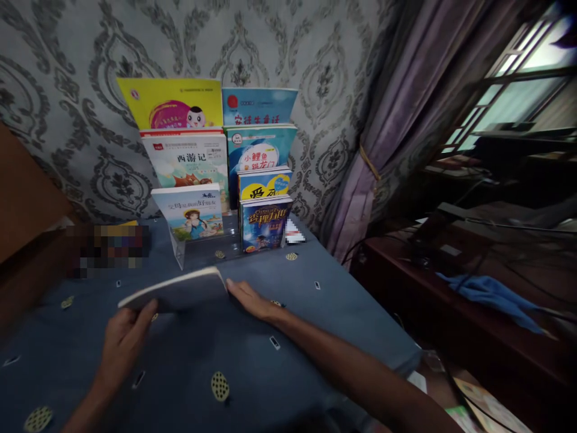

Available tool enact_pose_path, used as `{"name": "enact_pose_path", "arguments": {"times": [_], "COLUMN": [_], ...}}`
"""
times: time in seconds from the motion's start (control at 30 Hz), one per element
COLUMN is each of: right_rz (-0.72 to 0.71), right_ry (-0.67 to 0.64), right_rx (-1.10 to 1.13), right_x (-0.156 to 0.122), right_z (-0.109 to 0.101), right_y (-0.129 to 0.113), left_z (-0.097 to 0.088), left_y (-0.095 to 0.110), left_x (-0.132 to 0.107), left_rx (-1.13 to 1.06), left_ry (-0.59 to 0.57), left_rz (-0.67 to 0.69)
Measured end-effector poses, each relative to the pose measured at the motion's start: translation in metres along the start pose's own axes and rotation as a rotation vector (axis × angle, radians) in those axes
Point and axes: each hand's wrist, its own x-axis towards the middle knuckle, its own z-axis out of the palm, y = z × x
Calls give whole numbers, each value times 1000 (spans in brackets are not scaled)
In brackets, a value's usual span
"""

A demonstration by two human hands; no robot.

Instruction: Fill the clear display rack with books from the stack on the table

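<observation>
A thin book point(178, 290) is held flat and almost edge-on above the blue patterned cloth point(252, 367). My left hand point(122, 340) grips its near left corner with the fingers curled up under it. My right hand point(250, 299) holds the right end of the book, palm down, fingers pressed along its edge. Just behind the book stands a clear tiered rack point(202, 248) with several children's books upright in two columns. Its front left slot holds a pale blue book point(190, 211), and the front right a dark blue one point(264, 224).
A patterned wall rises right behind the rack. A purple curtain point(387, 132) hangs at the right. A dark wooden desk point(451, 300) with cables and a blue cloth point(489, 294) stands to the right of the cloth's edge. A brown panel point(27, 192) is at the far left.
</observation>
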Motion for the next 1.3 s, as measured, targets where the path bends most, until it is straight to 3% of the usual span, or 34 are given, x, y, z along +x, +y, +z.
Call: {"name": "enact_pose_path", "arguments": {"times": [0.07,0.23,0.47,0.73,0.87,1.03,1.1,1.2,1.3], "right_rz": [-75,-317,-565,-544,-596,-756,-770,-664,-509], "right_ry": [36,120,346,394,452,557,615,615,575], "right_rx": [12,-74,-504,-548,-562,-703,-736,-767,-832], "right_x": [-1,-5,-14,-9,13,67,88,111,121], "right_z": [1,0,11,6,-13,-60,-77,-89,-88], "right_y": [-1,-13,-18,-14,-37,-108,-128,-133,-116], "left_z": [7,25,24,26,23,21,24,33,44], "left_y": [3,0,-2,-15,8,67,80,76,52], "left_x": [8,7,-7,-6,30,111,140,168,179], "left_rx": [-18,-14,75,210,290,339,364,417,490], "left_ry": [13,-97,-51,-223,-226,71,134,67,-43], "left_rz": [13,125,200,213,312,614,674,673,618]}}
